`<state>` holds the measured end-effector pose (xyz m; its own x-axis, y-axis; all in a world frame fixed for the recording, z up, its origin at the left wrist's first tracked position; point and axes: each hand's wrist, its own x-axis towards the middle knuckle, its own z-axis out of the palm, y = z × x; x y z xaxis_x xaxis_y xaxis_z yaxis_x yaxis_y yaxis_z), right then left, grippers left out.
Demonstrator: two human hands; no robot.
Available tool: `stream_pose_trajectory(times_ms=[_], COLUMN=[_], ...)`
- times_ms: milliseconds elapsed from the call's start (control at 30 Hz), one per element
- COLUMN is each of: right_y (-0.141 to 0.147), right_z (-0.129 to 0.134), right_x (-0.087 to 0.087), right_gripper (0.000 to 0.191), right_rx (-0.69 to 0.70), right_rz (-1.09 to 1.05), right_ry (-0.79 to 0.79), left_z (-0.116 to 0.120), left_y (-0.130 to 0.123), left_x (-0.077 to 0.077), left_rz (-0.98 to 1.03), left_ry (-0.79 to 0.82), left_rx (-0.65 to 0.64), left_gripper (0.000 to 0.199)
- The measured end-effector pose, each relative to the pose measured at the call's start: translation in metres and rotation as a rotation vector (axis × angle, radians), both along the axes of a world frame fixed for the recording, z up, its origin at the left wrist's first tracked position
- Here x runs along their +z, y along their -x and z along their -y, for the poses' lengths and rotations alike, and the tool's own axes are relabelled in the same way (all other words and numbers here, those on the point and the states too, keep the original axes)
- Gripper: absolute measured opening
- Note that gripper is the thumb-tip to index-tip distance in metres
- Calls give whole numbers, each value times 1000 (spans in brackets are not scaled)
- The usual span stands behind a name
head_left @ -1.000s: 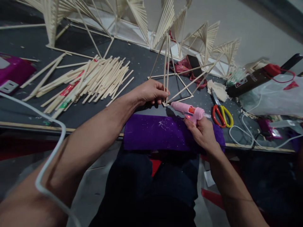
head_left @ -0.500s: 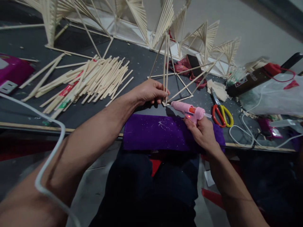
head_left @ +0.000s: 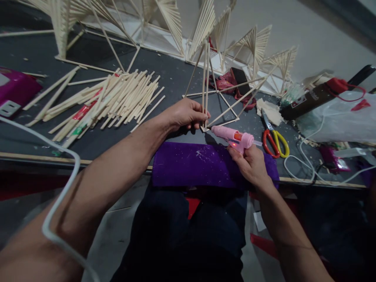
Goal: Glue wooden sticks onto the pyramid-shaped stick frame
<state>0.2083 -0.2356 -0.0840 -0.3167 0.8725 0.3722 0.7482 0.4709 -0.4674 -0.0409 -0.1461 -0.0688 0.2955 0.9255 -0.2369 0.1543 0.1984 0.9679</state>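
My left hand [head_left: 189,113] pinches an upright wooden stick [head_left: 206,78] low down, close to the near corner of a small stick frame [head_left: 230,105]. In my right hand [head_left: 252,164] is a pink glue gun [head_left: 233,138], its small light glowing orange. The gun's nozzle points left and sits at that near corner, beside my left fingertips; whether it touches the wood I cannot tell. A clear glue stick pokes out of the gun's back. Under the gun and my wrist lies a folded purple cloth [head_left: 190,166] with specks and glue strands on it.
Loose sticks [head_left: 129,100] are heaped on the left, by a magenta box [head_left: 16,92]. Finished stick structures [head_left: 173,27] line the back. To the right are scissors [head_left: 274,139], a dark bottle [head_left: 311,98], a plastic bag [head_left: 346,125] and a white cable [head_left: 299,172].
Almost nothing differs. Both hands, the glue gun and the stick frame hold their places; the whole view has shifted very slightly.
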Motion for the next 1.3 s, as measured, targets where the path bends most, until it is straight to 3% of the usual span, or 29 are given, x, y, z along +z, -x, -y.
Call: stream_pose_trajectory(times_ms=[1300], right_y=[1], right_z=[-3], right_x=[0], right_gripper=[29], right_rx=[4], right_rz=[22], right_ry=[-13], left_z=[0], left_y=[-2], left_x=[-3], left_rz=[-14], left_ry=[-36], left_rx=[6], left_gripper=[6])
